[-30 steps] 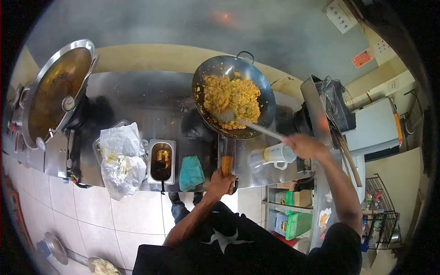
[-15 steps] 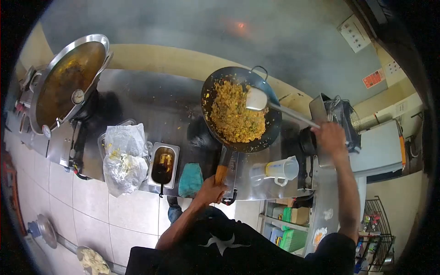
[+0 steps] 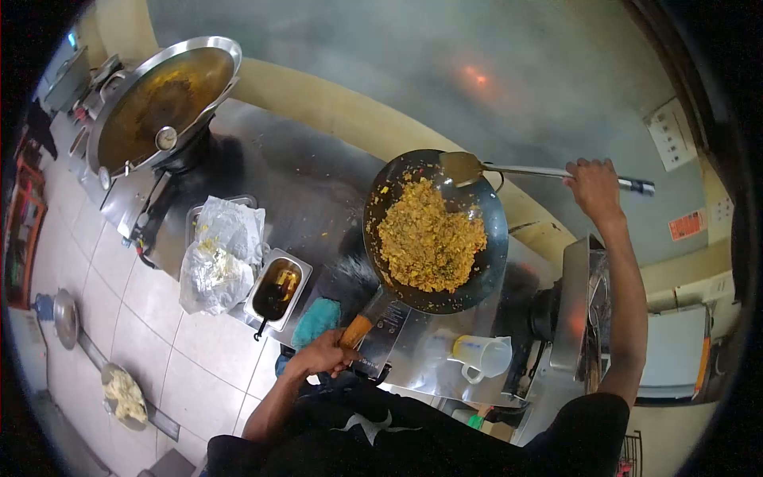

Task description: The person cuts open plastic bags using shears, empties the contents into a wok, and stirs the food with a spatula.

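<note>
A black wok holds a heap of yellow-brown fried rice. My left hand is closed round the wok's wooden handle. My right hand grips the long metal handle of a wok spatula, whose blade is over the wok's far rim, above the rice. Close to my left hand lies a teal cloth. Left of it stands a steel container with dark liquid and a black-handled utensil inside. A translucent measuring jug is on the counter, right of the wok handle.
A large pan of brown oil with a dial thermometer stands at the back left. Crumpled clear plastic covers a tray on the steel counter. A steel bin stands at right.
My right hand has lifted the spatula up and away, so its blade has gone from the rice to the wok's far rim. The camera view has tilted. My left hand keeps the handle.
</note>
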Tool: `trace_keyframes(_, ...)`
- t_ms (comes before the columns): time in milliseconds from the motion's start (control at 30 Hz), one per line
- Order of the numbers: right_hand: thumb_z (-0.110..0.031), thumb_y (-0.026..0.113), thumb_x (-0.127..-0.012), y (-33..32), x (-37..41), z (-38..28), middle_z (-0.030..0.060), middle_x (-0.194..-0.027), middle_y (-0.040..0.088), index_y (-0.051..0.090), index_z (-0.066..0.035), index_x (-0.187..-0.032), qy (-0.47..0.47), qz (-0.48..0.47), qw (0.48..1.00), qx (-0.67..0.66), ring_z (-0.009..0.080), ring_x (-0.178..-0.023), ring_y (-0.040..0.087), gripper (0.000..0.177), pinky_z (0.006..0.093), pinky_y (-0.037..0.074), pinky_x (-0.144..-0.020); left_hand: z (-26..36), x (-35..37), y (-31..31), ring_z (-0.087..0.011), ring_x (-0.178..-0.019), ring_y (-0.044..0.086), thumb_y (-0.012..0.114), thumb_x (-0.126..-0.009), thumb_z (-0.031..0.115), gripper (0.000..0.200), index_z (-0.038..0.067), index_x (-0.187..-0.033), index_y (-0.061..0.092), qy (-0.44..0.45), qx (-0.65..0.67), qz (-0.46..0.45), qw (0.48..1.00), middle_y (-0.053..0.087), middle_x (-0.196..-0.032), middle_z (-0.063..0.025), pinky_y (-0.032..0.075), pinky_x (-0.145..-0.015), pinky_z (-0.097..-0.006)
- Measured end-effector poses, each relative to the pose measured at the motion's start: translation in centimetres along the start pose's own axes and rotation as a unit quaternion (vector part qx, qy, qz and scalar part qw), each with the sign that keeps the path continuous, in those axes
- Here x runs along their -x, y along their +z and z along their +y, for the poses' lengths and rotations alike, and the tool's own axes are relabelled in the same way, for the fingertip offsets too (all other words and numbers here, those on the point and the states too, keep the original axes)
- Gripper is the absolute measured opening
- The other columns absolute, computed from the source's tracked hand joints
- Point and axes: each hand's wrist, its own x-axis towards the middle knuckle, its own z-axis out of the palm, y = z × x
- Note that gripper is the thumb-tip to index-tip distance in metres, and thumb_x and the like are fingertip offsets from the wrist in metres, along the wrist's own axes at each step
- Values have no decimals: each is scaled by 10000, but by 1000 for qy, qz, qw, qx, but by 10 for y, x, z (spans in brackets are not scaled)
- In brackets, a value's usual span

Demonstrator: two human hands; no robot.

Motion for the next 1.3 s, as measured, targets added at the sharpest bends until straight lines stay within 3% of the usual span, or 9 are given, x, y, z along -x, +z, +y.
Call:
trace_keyframes(100, -324, 634, -876, 26, -18, -25, 61, -925, 664, 685, -142, -943, -70, 12, 997, 29, 258, -934, 621, 201, 444, 425, -857, -5, -4, -1, -87, -457, 477, 693, -842, 114, 209, 29, -933, 525, -36, 16, 10, 999, 485, -589, 7, 399, -401, -261)
trace_keyframes(300, -375, 621, -868, -14, -49, -13, 23, -962, 667, 693, -167, -971, -82, 168, 982, 23, 228, -988, 596, 243, 440, 381, -881, 0, 2, -2, -80, -456, 488, 680, -837, 82, 223, 10, -987, 533, -25, 29, 7, 999, 506, -619, 7, 415, -402, -247)
trace_keyframes(500, -365, 645, -847, -8, -65, -47, -4, -976, 661, 688, -204, -973, -222, 206, 952, -48, 207, -1043, 561, 209, 452, 370, -940, 6, 0, 2, -77, -453, 475, 655, -816, 52, 201, 13, -970, 531, -28, 20, 26, 999, 496, -612, 11, 411, -402, -247)
trace_keyframes(600, -378, 638, -848, -23, -83, -41, -23, -1001, 649, 696, -216, -957, -200, 331, 922, -18, 193, -1058, 552, 204, 469, 359, -978, 9, 3, 7, -75, -448, 471, 661, -807, 63, 200, 18, -950, 529, -41, 21, 32, 998, 497, -612, 10, 405, -401, -244)
trace_keyframes(800, -332, 668, -823, -15, -70, -56, -36, -972, 599, 652, -216, -992, -311, 222, 922, -57, 173, -1055, 533, 206, 479, 352, -974, 7, 0, 5, -75, -442, 481, 687, -789, 103, 221, 21, -929, 537, -40, 28, 38, 998, 507, -625, 0, 396, -396, -238)
trace_keyframes(967, -340, 656, -834, -35, -94, 3, -21, -975, 614, 664, -209, -980, -177, 300, 936, 56, 181, -1076, 533, 197, 505, 345, -973, 4, 2, 6, -77, -441, 480, 695, -778, 101, 234, 25, -929, 534, -12, 47, 35, 998, 505, -629, 2, 398, -397, -238)
trace_keyframes(1067, -376, 636, -850, -2, -102, -18, -4, -969, 624, 686, -199, -963, -157, 190, 967, 55, 194, -1077, 542, 215, 501, 344, -962, 10, 1, 8, -78, -443, 478, 691, -778, 93, 234, 26, -931, 527, -51, 21, 43, 998, 508, -640, 0, 397, -398, -239)
trace_keyframes(1200, -411, 614, -861, 2, -69, -28, 19, -960, 644, 711, -198, -953, -168, 79, 983, -5, 211, -1079, 554, 251, 500, 337, -961, 6, 1, 6, -81, -440, 477, 685, -778, 82, 229, 27, -931, 524, 2, 54, 29, 998, 508, -633, 1, 389, -394, -245)
trace_keyframes(1300, -423, 617, -857, -26, -50, 7, 27, -939, 659, 716, -201, -965, -83, 133, 981, 112, 212, -1059, 568, 267, 492, 329, -971, 3, 1, 6, -84, -438, 471, 681, -778, 69, 223, 23, -930, 524, -7, 60, 21, 998, 509, -632, -1, 379, -394, -247)
